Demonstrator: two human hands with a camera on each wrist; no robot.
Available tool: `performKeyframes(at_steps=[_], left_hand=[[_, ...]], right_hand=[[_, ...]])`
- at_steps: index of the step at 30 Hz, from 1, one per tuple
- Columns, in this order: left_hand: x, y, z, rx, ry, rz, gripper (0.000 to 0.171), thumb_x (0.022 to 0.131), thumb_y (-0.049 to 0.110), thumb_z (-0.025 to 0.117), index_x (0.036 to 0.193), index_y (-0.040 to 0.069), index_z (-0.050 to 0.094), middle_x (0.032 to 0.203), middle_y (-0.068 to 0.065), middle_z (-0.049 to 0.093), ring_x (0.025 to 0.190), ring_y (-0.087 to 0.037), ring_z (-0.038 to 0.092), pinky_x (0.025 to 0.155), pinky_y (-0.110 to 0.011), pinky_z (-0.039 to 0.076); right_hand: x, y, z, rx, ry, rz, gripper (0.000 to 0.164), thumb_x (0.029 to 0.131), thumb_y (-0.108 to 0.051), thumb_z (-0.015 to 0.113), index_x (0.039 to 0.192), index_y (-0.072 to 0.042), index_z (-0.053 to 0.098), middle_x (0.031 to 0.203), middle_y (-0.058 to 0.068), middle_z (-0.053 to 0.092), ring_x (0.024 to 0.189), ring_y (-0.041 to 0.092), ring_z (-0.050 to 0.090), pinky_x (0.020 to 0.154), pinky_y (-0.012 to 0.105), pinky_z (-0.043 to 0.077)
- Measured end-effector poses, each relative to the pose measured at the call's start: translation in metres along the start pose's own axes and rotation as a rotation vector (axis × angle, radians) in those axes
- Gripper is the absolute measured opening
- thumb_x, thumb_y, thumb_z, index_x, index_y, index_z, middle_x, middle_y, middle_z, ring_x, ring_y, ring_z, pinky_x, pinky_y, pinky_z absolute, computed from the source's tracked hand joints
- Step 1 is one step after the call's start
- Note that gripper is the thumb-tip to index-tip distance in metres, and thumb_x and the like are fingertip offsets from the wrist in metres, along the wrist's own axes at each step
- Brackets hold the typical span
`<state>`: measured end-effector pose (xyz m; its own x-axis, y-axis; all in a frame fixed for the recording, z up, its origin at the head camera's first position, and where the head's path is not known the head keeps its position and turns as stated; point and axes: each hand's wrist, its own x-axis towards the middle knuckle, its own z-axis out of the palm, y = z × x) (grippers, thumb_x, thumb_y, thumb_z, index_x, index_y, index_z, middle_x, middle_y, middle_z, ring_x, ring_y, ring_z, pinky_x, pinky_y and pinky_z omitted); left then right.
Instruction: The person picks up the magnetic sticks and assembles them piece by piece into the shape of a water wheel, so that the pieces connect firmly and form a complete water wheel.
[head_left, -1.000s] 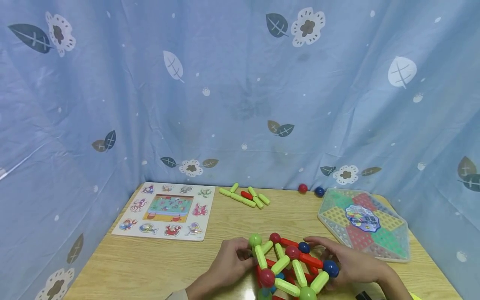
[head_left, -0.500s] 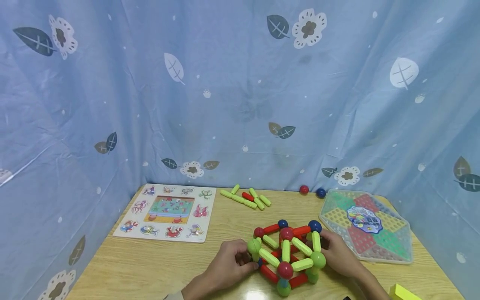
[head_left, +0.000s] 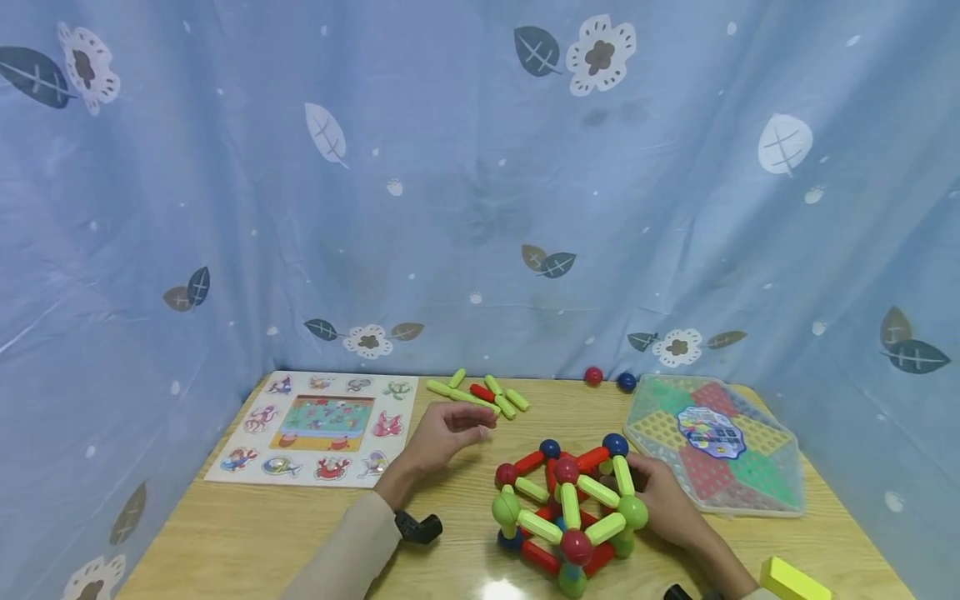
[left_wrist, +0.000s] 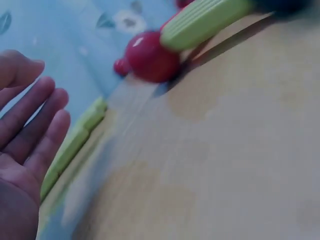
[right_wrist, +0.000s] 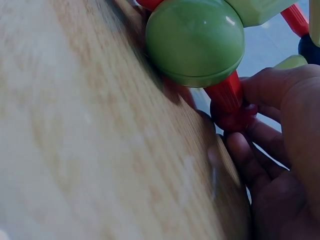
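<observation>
A magnetic ball-and-rod structure (head_left: 577, 547) of red, green and blue balls joined by green and red rods stands on the table in the head view. My right hand (head_left: 663, 500) is at its right side. In the right wrist view, thumb and fingers of that hand pinch a red ball (right_wrist: 234, 116) low on the structure, beside a large green ball (right_wrist: 195, 42). My left hand (head_left: 447, 433) is apart from the structure, fingers extended and holding nothing, just in front of a line of loose green rods (head_left: 465, 397). Those rods (left_wrist: 75, 145) lie beyond its fingertips in the left wrist view.
More loose rods (head_left: 504, 406), one of them red, lie at the back. A red ball (head_left: 593, 377) and a blue ball (head_left: 626, 382) sit near the curtain. An animal puzzle board (head_left: 315, 429) lies left, a clear-lidded game box (head_left: 712, 442) right, a yellow block (head_left: 795, 579) front right.
The structure has been turned and set more upright. My left hand has let go of its left side and moved away towards the back rods. The right hand stays at the structure.
</observation>
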<state>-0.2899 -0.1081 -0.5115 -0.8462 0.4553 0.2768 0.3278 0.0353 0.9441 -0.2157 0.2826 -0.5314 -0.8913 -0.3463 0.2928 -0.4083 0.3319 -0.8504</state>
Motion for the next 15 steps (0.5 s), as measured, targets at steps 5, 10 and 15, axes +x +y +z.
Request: performKeyframes(at_steps=[5,10,15], left_hand=[[0.019,-0.012,-0.007,0.135,0.081,-0.015,0.035,0.101,0.001,0.073,0.136,-0.003,0.073,0.138,-0.023,0.073,0.124,-0.043,0.073,0.1,-0.023,0.058],[0.027,-0.012,0.0,0.462,0.106,0.041,0.041,0.097,-0.009,0.066,0.135,0.001,0.075,0.137,-0.016,0.074,0.12,-0.033,0.072,0.098,-0.036,0.059],[0.032,-0.01,0.008,0.785,0.049,0.168,0.032,0.094,-0.013,0.067,0.122,-0.002,0.08,0.121,-0.017,0.08,0.118,-0.035,0.073,0.111,-0.053,0.053]], right_hand=[[0.001,0.0,0.003,0.018,0.0,0.014,0.017,0.099,-0.004,0.078,0.116,-0.008,0.077,0.103,0.003,0.079,0.094,0.005,0.074,0.082,0.025,0.062],[0.001,-0.001,0.003,0.008,-0.001,-0.007,0.016,0.1,-0.007,0.078,0.116,-0.008,0.077,0.105,0.005,0.079,0.096,0.006,0.073,0.084,0.023,0.06],[0.0,-0.003,0.001,-0.013,0.01,-0.022,0.016,0.1,-0.004,0.077,0.115,-0.008,0.077,0.103,0.002,0.078,0.094,0.005,0.072,0.082,0.023,0.059]])
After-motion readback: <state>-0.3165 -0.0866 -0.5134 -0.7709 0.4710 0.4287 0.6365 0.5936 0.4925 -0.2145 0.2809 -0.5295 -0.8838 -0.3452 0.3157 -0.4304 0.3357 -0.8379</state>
